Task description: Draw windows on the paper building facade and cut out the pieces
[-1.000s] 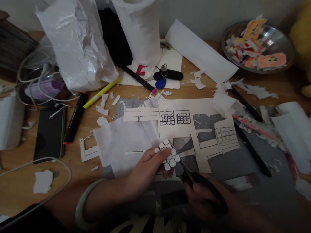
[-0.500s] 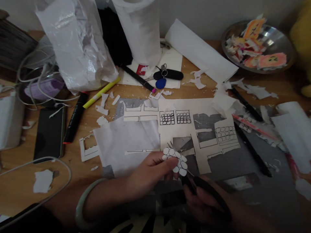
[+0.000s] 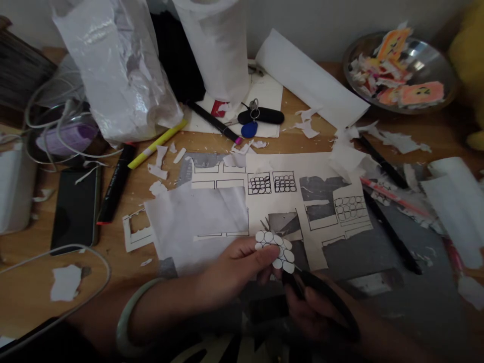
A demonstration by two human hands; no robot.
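Between thumb and fingers, my left hand (image 3: pixel 245 262) pinches a small white paper cutout (image 3: pixel 285 247) made of joined circles with black outlines. My right hand (image 3: pixel 313 305) grips black-handled scissors (image 3: pixel 330 300). Their blades pass behind the cutout, and the tips show just past its upper left edge, slightly apart. Below the hands lies a white sheet (image 3: pixel 276 161) with drawn boxes of circles and several cut-out openings. A folded blank paper (image 3: pixel 196 217) covers part of its left side.
Under the sheet is a grey mat (image 3: pixel 427 312). A phone (image 3: pixel 75 209), a black marker (image 3: pixel 117 186) and a yellow marker (image 3: pixel 157 144) are at left. A metal bowl (image 3: pixel 427 55) of coloured scraps stands at back right. Keys (image 3: pixel 260 116) and paper scraps lie behind.
Compared with a second ago, the cutout and my left hand have shifted right and slightly down. The scissors have slid behind the cutout, their tips now showing beyond it. Little differs since half a second ago.
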